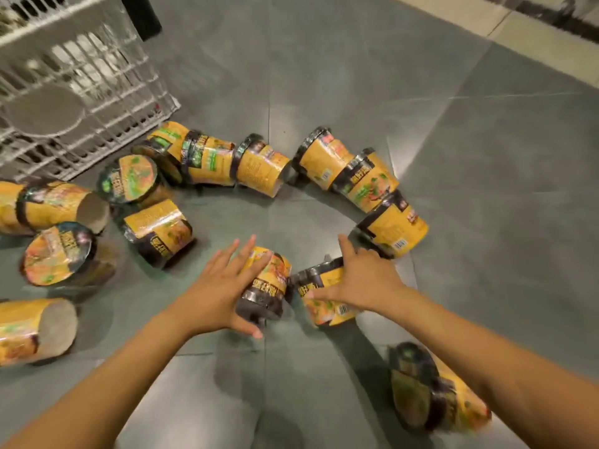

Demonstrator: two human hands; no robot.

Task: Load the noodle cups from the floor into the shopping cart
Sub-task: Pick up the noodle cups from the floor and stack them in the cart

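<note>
Several yellow-and-black noodle cups lie tipped over on the grey tiled floor in a loose ring. My left hand (pixel 220 286) spans one lying cup (pixel 269 280), fingers along its side and thumb under its black lid end. My right hand (pixel 363 283) lies over a second cup (pixel 324 303) just to the right, thumb on its side and index finger stretched forward. Both cups rest on the floor. The white wire shopping cart (pixel 97 102) stands at the upper left, with round cup bottoms showing through its mesh.
More cups lie at the left (pixel 58 254), along the far arc (pixel 259 166), at the right (pixel 395 225) and beside my right forearm (pixel 431 387). A pale floor strip (pixel 518 37) runs across the upper right. Bare floor shows inside the ring.
</note>
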